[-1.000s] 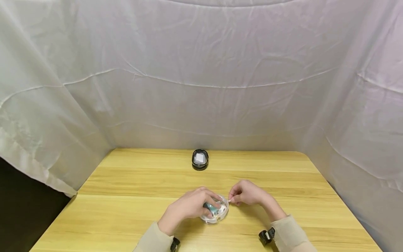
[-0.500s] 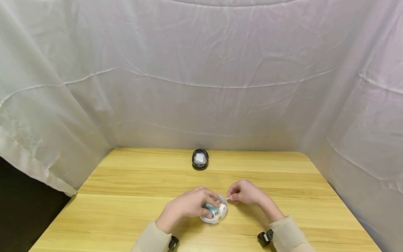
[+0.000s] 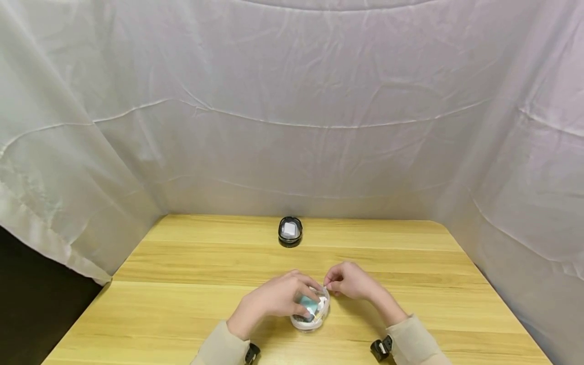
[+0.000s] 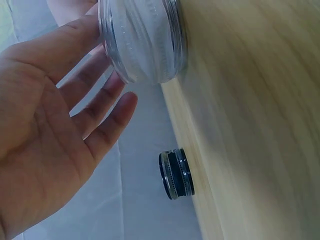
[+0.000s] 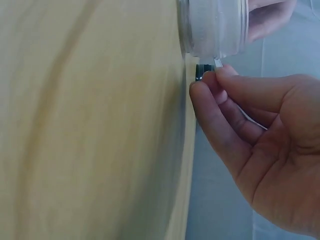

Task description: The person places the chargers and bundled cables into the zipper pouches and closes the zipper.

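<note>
A clear round zip case (image 3: 322, 304) with a white zipper band lies on the table. Through its top show a teal item and small white pieces. From the left, my left hand (image 3: 279, 296) grips the case, its bent fingers and thumb spread over the lid. At the far right of the rim, my right hand (image 3: 353, 280) pinches the small pale zipper pull (image 5: 217, 62) between thumb and forefinger. The right wrist view shows the pull close against the case's side wall. Part of the case is hidden under the left hand.
A black-trimmed clear zip case (image 3: 289, 231) with a white item inside stands near the table's back edge. The wood-grain table (image 3: 191, 304) has pale fabric curtains (image 3: 292, 152) behind it and at both sides.
My right hand has moved a little left along the case's far rim, keeping the zipper pull pinched. The clear case has turned and tilted slightly under the left hand, which stays nearly in place.
</note>
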A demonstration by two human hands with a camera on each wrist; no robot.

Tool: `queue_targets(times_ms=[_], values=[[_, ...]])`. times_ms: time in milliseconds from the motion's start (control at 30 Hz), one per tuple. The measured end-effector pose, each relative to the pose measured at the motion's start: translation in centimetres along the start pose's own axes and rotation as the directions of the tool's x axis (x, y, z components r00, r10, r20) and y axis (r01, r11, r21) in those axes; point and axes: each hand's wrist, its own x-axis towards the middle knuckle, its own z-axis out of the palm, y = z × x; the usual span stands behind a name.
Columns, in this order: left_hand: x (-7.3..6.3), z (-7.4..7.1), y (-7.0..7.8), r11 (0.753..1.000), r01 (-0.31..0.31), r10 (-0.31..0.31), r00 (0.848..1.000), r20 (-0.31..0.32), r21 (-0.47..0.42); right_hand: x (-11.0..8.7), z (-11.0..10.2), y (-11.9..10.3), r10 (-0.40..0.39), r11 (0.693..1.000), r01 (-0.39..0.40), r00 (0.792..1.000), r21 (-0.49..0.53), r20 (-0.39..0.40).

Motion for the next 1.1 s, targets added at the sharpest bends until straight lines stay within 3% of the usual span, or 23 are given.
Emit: queue_targets(times_ms=[333, 633, 1100], values=[[0.0, 0.2, -0.1, 1.0, 0.02, -0.02, 1.0, 0.002, -0.01, 0.0, 0.1, 0.2, 0.005, 1.0, -0.005, 1.0, 0.0, 0.02], [0.0, 0.3, 0.3, 0.995, 0.092, -0.092, 0.996, 0.007, -0.024, -0.1, -0.1, 0.4, 0.013, 1.0, -0.014, 0.999, 0.017, 0.037], [-0.1, 0.3, 0.6, 0.99, 0.137, -0.136, 0.99, 0.021, -0.038, -0.7, -1.2, 0.3, 0.01, 1.0, -0.011, 0.995, 0.015, 0.094]])
